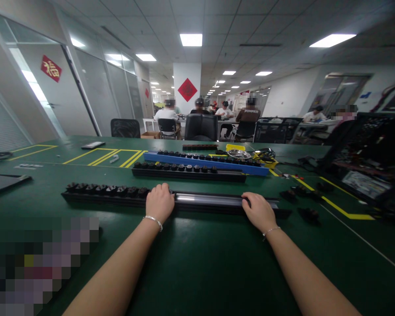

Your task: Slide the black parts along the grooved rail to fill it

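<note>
A long black rail [204, 209] with a shiny inner channel lies across the table in front of me. Several small dark knob-like parts [111, 189] sit in a row along its left stretch. My left hand [159, 203] is closed over the rail where that row ends, with its fingertips hidden on the far side. Over the right stretch, my right hand [258, 210] curls its fingers around the rail, thumb near the channel. What lies beneath either palm is hidden.
Behind are a second black rail [191, 176] and a blue rail [210, 162], both carrying dark parts. Loose dark parts [308, 215] lie at right, near a large dark open case [368, 162]. Yellow tape marks the green table [197, 267]. People sit farther back.
</note>
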A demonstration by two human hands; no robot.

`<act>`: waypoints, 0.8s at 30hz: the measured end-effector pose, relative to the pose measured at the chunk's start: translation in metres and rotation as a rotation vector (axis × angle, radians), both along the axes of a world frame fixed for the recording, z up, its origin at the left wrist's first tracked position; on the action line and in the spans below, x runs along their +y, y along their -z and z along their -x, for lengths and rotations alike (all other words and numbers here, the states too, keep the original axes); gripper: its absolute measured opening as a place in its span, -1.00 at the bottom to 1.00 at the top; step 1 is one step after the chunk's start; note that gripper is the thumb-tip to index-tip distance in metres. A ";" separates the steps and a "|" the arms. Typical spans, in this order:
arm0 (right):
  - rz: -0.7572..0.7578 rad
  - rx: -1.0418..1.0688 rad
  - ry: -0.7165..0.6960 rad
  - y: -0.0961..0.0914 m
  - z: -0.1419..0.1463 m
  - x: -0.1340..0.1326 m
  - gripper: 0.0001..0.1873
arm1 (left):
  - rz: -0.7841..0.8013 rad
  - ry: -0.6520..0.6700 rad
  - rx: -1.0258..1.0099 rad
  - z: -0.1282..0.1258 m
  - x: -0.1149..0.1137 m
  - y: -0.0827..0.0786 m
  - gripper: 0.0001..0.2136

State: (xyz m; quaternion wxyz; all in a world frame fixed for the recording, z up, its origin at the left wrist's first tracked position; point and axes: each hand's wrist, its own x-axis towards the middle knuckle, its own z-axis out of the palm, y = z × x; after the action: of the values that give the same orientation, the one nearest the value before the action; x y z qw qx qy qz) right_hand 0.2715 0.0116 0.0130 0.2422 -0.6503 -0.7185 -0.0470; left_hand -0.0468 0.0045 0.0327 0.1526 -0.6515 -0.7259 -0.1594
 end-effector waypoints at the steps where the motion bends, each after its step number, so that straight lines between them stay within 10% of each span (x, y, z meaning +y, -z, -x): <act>1: 0.001 0.001 0.000 0.000 0.000 0.000 -0.68 | 0.007 0.006 -0.006 0.000 0.000 0.000 -0.75; 24: -0.044 0.016 -0.015 0.004 -0.002 0.001 -0.72 | 0.013 0.119 -0.216 -0.007 0.003 0.011 -0.75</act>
State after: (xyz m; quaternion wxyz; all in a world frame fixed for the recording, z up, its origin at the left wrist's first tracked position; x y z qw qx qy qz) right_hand 0.2738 0.0125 0.0092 0.2626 -0.6397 -0.7202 -0.0556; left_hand -0.0402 0.0071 0.0213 0.0595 -0.6735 -0.6991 -0.2328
